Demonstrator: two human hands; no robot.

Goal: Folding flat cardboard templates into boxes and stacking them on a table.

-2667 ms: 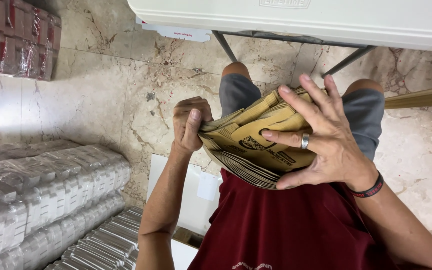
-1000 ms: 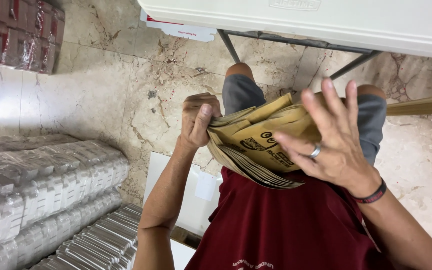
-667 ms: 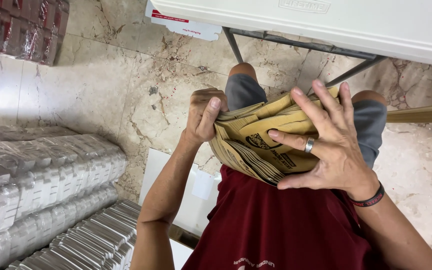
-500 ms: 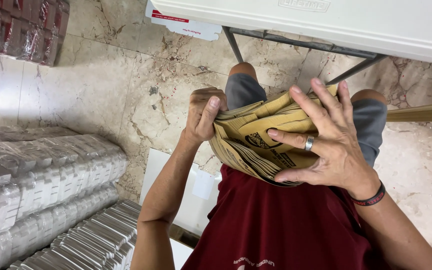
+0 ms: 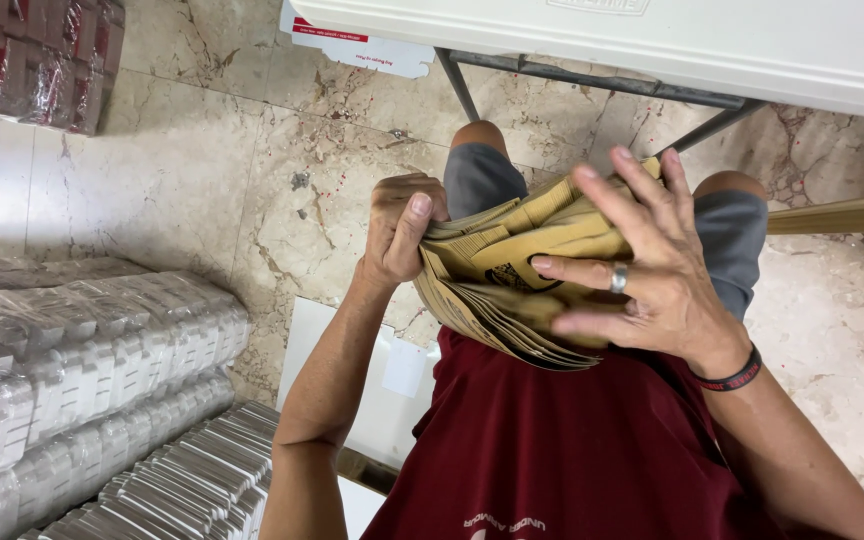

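Right now the person sits with a thick stack of flat brown paper bags (image 5: 512, 280) held over the lap, just in front of the dark red shirt (image 5: 562, 450). Left hand (image 5: 402, 228) grips the stack's left edge, fingers curled round the back, thumb pressed on the front. Right hand (image 5: 637, 270) lies spread wide across the top face of the stack, fingers splayed, a ring on one finger, dark band at the wrist. Stack is fanned: lower edges of the bags splay out toward the shirt, upper edges bunch near the knees. Both hands are on the stack, so it hangs clear of any surface.

Knees in grey shorts (image 5: 482, 175) show past the stack. Beyond them runs the edge of a white folding table (image 5: 652, 40) on dark metal legs. Floor is beige marble tile (image 5: 202, 180).

Left of the person, shrink-wrapped bundles of white packs (image 5: 72, 350) are piled on the floor, reaching the lower left corner of the view. A white flat board (image 5: 392, 390) lies on the floor by the left forearm. Red wrapped packs (image 5: 32, 55) sit in the upper left corner. A tan strip (image 5: 842, 212) crosses the right edge, can't tell what it is.
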